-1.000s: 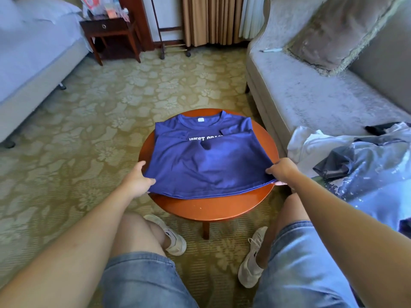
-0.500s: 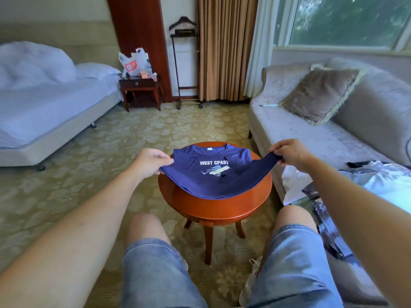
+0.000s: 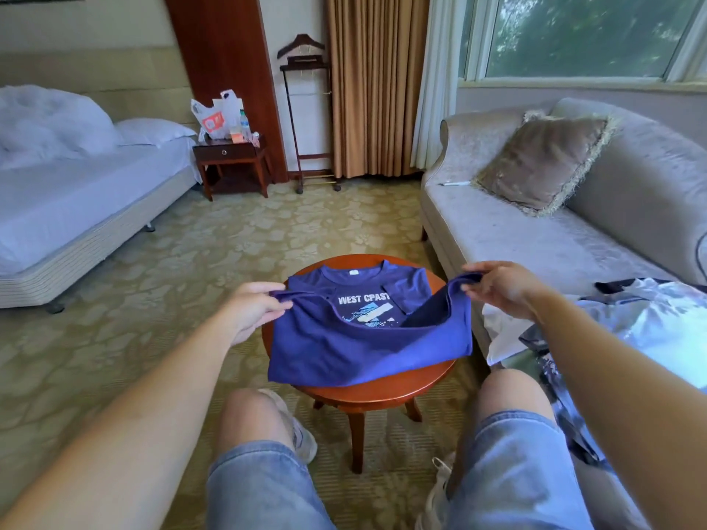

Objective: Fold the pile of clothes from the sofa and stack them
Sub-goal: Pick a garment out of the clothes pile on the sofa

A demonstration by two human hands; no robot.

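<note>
A dark blue T-shirt with white "WEST" lettering lies on a small round wooden table in front of my knees. My left hand pinches the left corner of the shirt's bottom hem, and my right hand pinches the right corner. Both corners are lifted above the table, so the lower half of the shirt curves up and over toward the collar. A pile of white, grey and dark clothes lies on the sofa seat at my right.
The grey sofa runs along the right with a fringed cushion and a pen-like object at its far end. A bed stands at the left, a nightstand with bags behind it. Patterned carpet surrounds the table.
Both hands have lifted the shirt's bottom hem off the table's near edge and carried it up and forward toward the collar. The camera has tilted up.
</note>
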